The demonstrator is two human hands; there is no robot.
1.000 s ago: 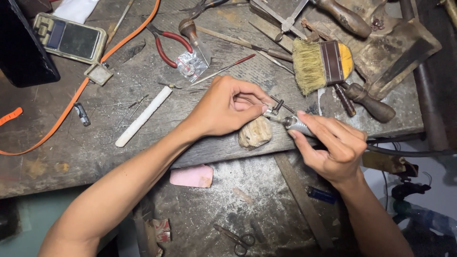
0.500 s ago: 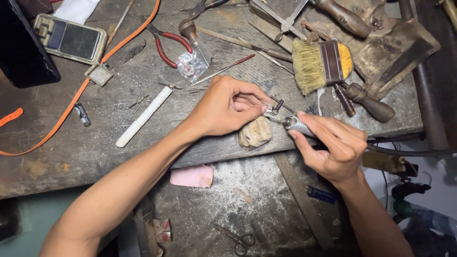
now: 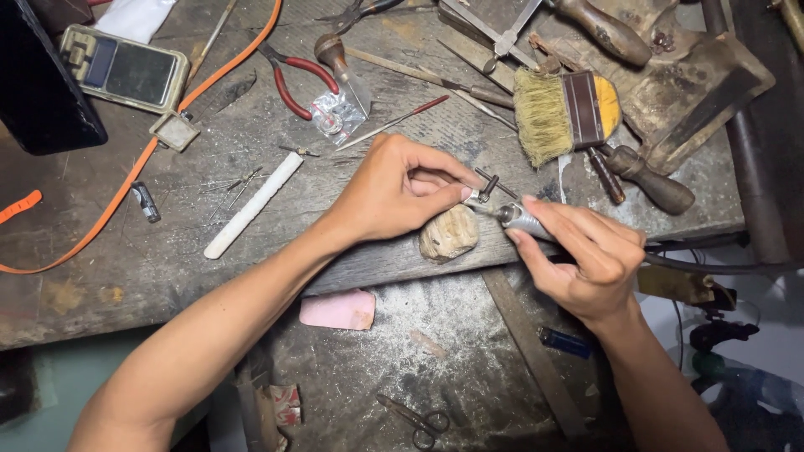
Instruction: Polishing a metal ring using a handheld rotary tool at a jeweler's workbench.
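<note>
Count, placed relative to the brush point(image 3: 565, 113): 1 brush. 1 red-handled pliers point(image 3: 293, 77) to its left. 1 pocket scale point(image 3: 126, 69) far left of it. 1 white stick point(image 3: 254, 205) down-left. 1 orange strap point(image 3: 109, 205) far left. 1 pink block point(image 3: 338, 310) and 1 scissors point(image 3: 417, 416) below it. 2 hands: left hand point(image 3: 394, 191), right hand point(image 3: 586, 255), just below the brush.

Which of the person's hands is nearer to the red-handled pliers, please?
Left. The left hand lies just below and right of the pliers on the bench. The right hand, gripping a rotary tool, is farther off to the right.
</note>
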